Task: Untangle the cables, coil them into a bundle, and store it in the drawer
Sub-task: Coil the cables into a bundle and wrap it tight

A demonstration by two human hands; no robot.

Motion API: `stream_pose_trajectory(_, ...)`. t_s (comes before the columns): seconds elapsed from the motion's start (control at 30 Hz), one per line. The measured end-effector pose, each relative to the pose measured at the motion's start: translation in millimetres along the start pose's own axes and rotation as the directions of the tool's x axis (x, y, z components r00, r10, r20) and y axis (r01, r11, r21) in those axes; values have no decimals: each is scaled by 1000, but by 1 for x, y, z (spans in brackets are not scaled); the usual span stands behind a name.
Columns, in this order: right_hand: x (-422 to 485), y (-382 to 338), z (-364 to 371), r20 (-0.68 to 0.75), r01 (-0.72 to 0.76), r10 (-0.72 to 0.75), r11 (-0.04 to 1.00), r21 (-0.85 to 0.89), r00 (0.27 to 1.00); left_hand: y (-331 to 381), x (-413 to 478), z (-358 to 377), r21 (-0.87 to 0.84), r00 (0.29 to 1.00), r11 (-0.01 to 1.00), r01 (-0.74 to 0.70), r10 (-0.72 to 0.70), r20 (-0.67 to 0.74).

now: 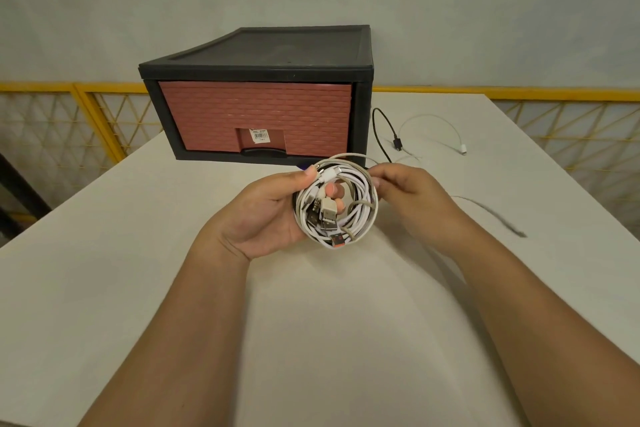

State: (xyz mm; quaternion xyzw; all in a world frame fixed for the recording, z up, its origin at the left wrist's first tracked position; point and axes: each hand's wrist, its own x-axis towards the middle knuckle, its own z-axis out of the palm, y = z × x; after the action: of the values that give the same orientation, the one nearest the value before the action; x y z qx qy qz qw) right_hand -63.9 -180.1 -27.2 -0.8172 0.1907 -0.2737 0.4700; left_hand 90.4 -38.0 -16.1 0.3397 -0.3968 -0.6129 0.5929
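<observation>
A round coil of mostly white cables [360, 215], with several USB plugs gathered at its middle, hangs above the white table [138, 270]. My left hand [266, 215] grips the coil from the left, thumb on top and fingertips through the ring. My right hand [408, 194] pinches the coil's upper right edge. Loose ends trail to the right on the table: a black cable [384, 130], a thin white cable [433, 123] and a blurred grey strand [498, 215]. Behind the coil stands the black drawer unit [263, 55]; its reddish brick-patterned drawer [256, 114] is closed.
The drawer unit sits near the table's far edge. Yellow lattice railings [86, 121] run behind the table on both sides, in front of a pale wall. The table's left edge slants close to my left forearm.
</observation>
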Motion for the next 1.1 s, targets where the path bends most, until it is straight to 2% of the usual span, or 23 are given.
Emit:
stream_pose_trajectory(0.17,0,-4,-3,-196,-5,-22,990,-141,980,0,-1,-1,-6,1000,1000,-2,2,16)
stream_pose_trajectory(0.23,-1,-11,-5,-215,-21,-10,990,-142,977,1,-1,-2,-2,1000,1000,-8,8,21)
stream_pose_trajectory(0.4,-5,-18,-4,-14,-186,193,962,201,981,1,-1,-2,-12,1000,1000,-15,15,10)
stream_pose_trajectory(0.57,-6,-21,-1,77,-294,292,840,456,953,0,1,-2,20,1000,1000,-9,10,-16)
stream_pose_trajectory(0.8,-5,-17,1,159,-340,303,777,530,940,-2,2,-1,-31,999,999,-26,24,-48)
stream_pose_trajectory(0.97,-4,-14,1,164,-308,261,787,535,951,0,2,-2,-72,996,996,-47,41,-78)
stream_pose_trajectory(1.1,-5,-12,-6,251,-304,198,803,513,948,0,1,-3,-130,989,986,-106,92,-112)
